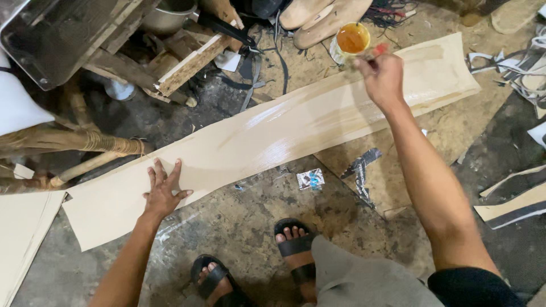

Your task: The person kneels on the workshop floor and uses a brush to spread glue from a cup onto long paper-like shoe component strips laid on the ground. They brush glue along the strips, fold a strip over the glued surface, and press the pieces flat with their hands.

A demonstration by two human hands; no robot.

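A long cream strip of sheet material (pixel 273 136) lies across the floor, glossy and wet along its middle. My left hand (pixel 163 190) lies flat on its near left part, fingers spread. My right hand (pixel 382 75) is stretched out over the strip's far right end, closed on a brush with a red handle (pixel 377 51). The brush tip is at a small can of amber glue (pixel 352 40) standing just beyond the strip.
A brown board (pixel 455 131) lies under the strip's right end. Wooden scraps, a metal pot (pixel 168 14) and bamboo poles (pixel 74 142) crowd the far left. More cream sheets (pixel 23 233) sit at the left edge, cut strips (pixel 512 204) at the right. My sandalled feet (pixel 293 244) are below.
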